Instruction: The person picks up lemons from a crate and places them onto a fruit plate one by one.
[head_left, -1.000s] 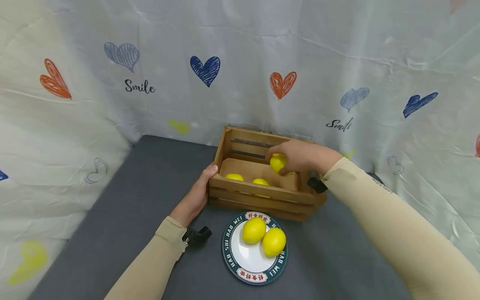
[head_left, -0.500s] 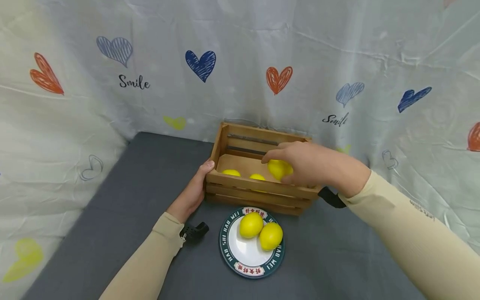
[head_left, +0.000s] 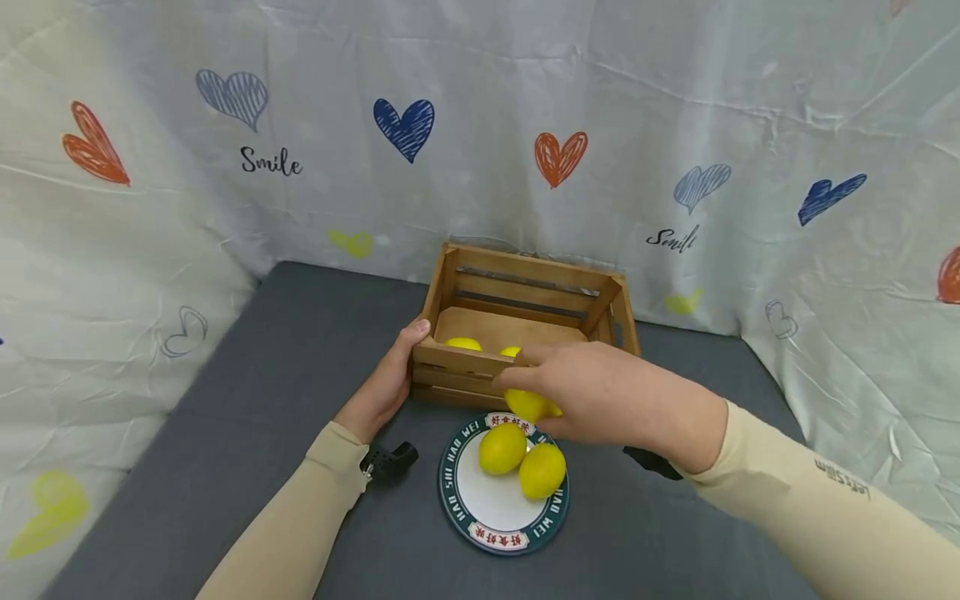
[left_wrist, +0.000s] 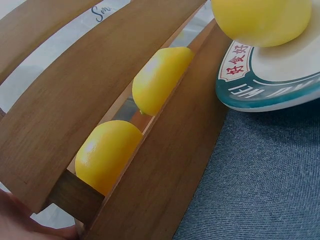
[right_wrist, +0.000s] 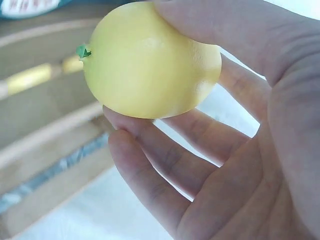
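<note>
My right hand (head_left: 600,392) holds a yellow lemon (right_wrist: 150,65) between thumb and fingers, in front of the crate's front side and just above the plate's far rim. A small green stem end shows on that lemon in the right wrist view. My left hand (head_left: 384,379) grips the left front corner of the slatted wooden crate (head_left: 457,360), thumb over the top edge. Inside the crate lie lemons, one (left_wrist: 107,155) near that corner and another (left_wrist: 162,80) further along. Two more lemons, one (head_left: 502,448) beside the other (head_left: 542,471), rest on the white plate with a green rim (head_left: 498,540).
The plate and crate stand on a dark grey cloth-covered table (head_left: 337,317). Behind them hangs a pale curtain (head_left: 480,67) printed with hearts. A black wrist mount (head_left: 390,462) sits on the left wrist, close to the plate's left side.
My right hand has lifted the lemon out of the crate and brought it over the front side toward the plate. The left hand keeps its grip on the crate.
</note>
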